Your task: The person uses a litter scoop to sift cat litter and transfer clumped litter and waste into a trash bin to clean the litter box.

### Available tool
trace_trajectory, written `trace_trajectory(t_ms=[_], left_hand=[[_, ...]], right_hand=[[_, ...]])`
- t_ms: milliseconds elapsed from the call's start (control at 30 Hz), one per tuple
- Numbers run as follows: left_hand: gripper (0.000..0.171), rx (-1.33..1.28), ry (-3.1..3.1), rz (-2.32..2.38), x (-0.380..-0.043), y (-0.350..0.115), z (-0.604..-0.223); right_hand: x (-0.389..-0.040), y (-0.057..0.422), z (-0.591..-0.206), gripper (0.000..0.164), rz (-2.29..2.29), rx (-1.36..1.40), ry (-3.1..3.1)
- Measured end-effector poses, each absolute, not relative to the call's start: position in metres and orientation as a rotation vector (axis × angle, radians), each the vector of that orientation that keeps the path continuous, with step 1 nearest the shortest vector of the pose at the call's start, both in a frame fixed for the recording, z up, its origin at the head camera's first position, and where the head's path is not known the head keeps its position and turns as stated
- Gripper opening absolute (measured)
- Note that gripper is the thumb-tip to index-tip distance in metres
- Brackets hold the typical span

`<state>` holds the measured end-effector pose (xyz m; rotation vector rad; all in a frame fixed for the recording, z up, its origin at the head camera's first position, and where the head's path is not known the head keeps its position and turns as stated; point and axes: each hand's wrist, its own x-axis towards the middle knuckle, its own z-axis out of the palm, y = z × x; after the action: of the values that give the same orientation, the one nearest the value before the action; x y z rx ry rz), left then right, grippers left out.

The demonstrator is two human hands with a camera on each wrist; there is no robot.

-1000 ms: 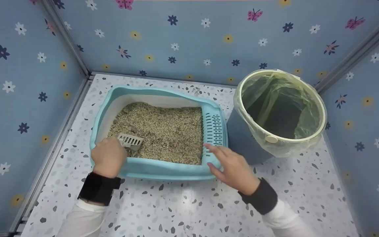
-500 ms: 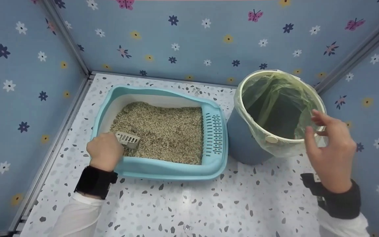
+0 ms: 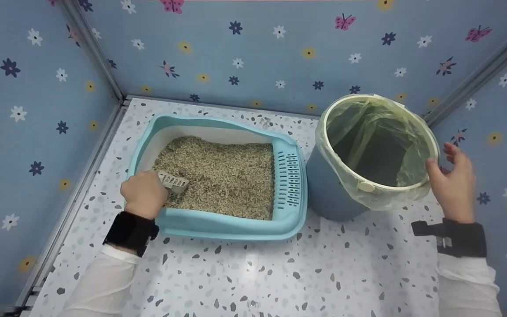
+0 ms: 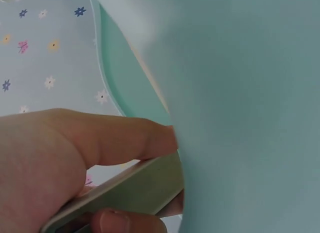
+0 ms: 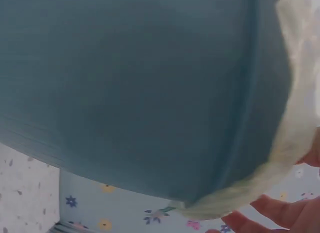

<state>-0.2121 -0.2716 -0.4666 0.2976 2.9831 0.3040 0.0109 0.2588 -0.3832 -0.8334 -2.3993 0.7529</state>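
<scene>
My left hand (image 3: 143, 193) grips a pale slotted litter scoop (image 3: 173, 181) above the left front of the litter. In the left wrist view the scoop's handle (image 4: 135, 190) passes between thumb and fingers, close to the box wall. The litter box (image 3: 231, 224) is light blue, with a slotted step at its right end, and holds tan grainy litter (image 3: 222, 176). To its right stands a blue bin (image 3: 330, 189) lined with a thin yellow-green bag (image 3: 359, 136). My right hand (image 3: 456, 189) is at the bin's right rim, fingers spread loosely, thumb tip right by the bag's edge.
Flower-patterned wall panels (image 3: 253, 53) enclose the back and both sides, with metal strips at the corners. Speckled white floor (image 3: 253, 273) runs under the box and the bin. The bin stands close against the box's right end.
My right hand has left the right end of the litter box and moved right to the bin's rim. The left hand stays nearly in place, the scoop tilting slightly.
</scene>
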Motion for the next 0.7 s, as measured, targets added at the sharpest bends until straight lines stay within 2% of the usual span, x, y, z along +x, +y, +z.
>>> trace_trajectory(t_ms=[133, 300, 467, 700], left_hand=[[0.034, 0.345, 2.990, 0.294, -0.217, -0.272, -0.470], [0.027, 0.389, 2.943, 0.249, -0.226, -0.273, -0.468], [0.028, 0.407, 2.838, 0.180, -0.234, -0.273, -0.463], [0.028, 0.478, 2.691, 0.048, -0.242, -0.269, -0.455]], right_hand=[[0.005, 0.276, -0.396, 0.067, 0.913, -0.924, -2.407], [-0.005, 0.286, -0.403, 0.075, 1.433, -0.995, -2.201], [-0.016, 0.288, -0.402, 0.066, 1.783, -1.004, -1.861], [-0.022, 0.286, -0.400, 0.053, 1.704, -1.043, -2.001]])
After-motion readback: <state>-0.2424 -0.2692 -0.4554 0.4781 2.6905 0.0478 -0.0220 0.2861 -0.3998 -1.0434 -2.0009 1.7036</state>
